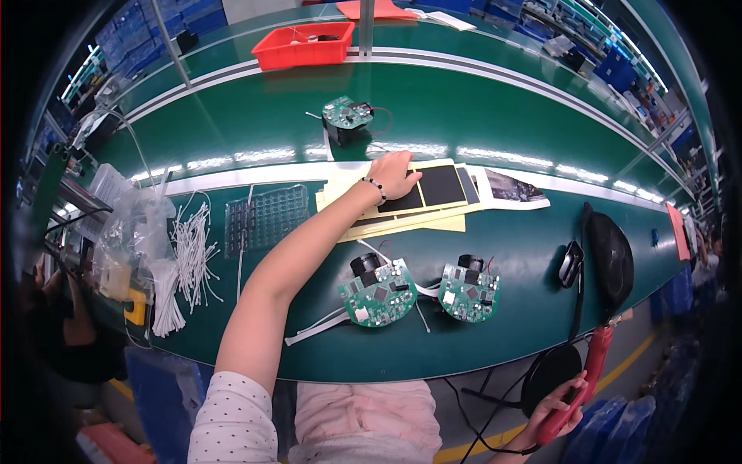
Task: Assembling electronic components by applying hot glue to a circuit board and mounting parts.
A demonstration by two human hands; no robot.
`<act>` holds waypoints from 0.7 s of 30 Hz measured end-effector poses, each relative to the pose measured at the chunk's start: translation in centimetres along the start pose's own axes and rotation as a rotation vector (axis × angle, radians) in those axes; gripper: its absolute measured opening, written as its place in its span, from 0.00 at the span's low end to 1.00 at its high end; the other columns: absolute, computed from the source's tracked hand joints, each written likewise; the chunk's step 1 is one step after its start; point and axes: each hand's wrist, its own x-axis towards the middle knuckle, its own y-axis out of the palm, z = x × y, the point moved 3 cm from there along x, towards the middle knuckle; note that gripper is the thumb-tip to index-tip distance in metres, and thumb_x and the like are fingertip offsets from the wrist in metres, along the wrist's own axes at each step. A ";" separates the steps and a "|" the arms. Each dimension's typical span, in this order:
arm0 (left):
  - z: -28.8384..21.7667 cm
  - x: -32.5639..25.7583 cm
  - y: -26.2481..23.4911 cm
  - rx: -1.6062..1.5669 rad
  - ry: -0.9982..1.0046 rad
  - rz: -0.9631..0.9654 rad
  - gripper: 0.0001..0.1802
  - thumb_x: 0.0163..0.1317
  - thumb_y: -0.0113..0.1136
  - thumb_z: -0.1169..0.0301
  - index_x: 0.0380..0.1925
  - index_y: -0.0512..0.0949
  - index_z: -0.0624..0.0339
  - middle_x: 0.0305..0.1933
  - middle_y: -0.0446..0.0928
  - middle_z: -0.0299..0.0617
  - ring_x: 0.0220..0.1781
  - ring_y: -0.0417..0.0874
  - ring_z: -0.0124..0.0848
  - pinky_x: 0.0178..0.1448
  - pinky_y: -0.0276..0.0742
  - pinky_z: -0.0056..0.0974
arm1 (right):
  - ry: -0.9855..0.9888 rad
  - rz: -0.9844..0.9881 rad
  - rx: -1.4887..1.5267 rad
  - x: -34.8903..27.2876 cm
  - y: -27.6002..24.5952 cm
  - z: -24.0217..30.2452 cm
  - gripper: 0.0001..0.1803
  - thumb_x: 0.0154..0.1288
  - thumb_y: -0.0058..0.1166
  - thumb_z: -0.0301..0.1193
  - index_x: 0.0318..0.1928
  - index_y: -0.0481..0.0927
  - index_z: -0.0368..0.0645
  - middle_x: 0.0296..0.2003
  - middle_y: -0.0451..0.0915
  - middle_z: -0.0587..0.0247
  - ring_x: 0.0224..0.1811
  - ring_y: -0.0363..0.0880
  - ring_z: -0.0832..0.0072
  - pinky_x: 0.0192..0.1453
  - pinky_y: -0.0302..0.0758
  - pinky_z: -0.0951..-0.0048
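My left hand (393, 176) reaches over a stack of yellow backing sheets (363, 230) with black rectangular pads (441, 185). Its fingers are bent down at the top sheet, and whatever is under them is hidden. Low on the right, beyond the table edge, my right hand (555, 408) is closed round a red corded power tool (595, 357) with a black lever. In front of me lie two green circuit boards, a left one (379, 294) and a right one (469, 294), each with a black round part behind it and white cables.
Another board assembly (348, 116) stands beyond the sheets. At left are a clear plastic tray (267, 216), white cables (193, 247) and a plastic bag (131, 232). A black pouch (609, 259) lies at right, and a red bin (303, 48) sits at the back.
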 end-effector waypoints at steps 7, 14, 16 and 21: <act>0.8 -2.8 -4.4 -0.052 0.324 -0.482 0.20 0.55 0.55 0.62 0.44 0.70 0.64 0.44 0.73 0.50 0.50 0.73 0.46 0.53 0.67 0.43 | 0.043 0.008 0.003 0.7 -0.4 -1.1 0.33 0.54 0.46 0.24 0.62 0.54 0.36 0.64 0.54 0.63 0.60 0.62 0.69 0.42 0.78 0.73; -4.6 -18.9 -9.2 -0.282 0.104 -0.065 0.41 0.45 0.66 0.56 0.57 0.62 0.64 0.56 0.68 0.48 0.58 0.69 0.39 0.62 0.61 0.37 | 0.168 0.066 -0.088 1.4 -0.4 -2.8 0.36 0.52 0.47 0.23 0.63 0.52 0.40 0.61 0.60 0.60 0.61 0.62 0.70 0.35 0.74 0.73; -5.5 -22.4 -7.7 -0.188 0.089 -0.111 0.55 0.33 0.74 0.56 0.60 0.55 0.66 0.58 0.64 0.51 0.60 0.66 0.42 0.64 0.59 0.39 | 0.280 0.101 -0.036 1.7 0.0 -4.7 0.36 0.52 0.47 0.23 0.63 0.51 0.41 0.56 0.65 0.62 0.60 0.62 0.69 0.35 0.74 0.71; -6.2 -23.8 -4.7 -0.342 -0.101 -0.223 0.53 0.32 0.74 0.59 0.58 0.55 0.67 0.57 0.62 0.53 0.56 0.68 0.47 0.58 0.66 0.42 | 0.431 0.131 0.027 1.1 1.7 -8.0 0.34 0.51 0.47 0.24 0.61 0.54 0.40 0.51 0.67 0.63 0.59 0.64 0.68 0.35 0.74 0.70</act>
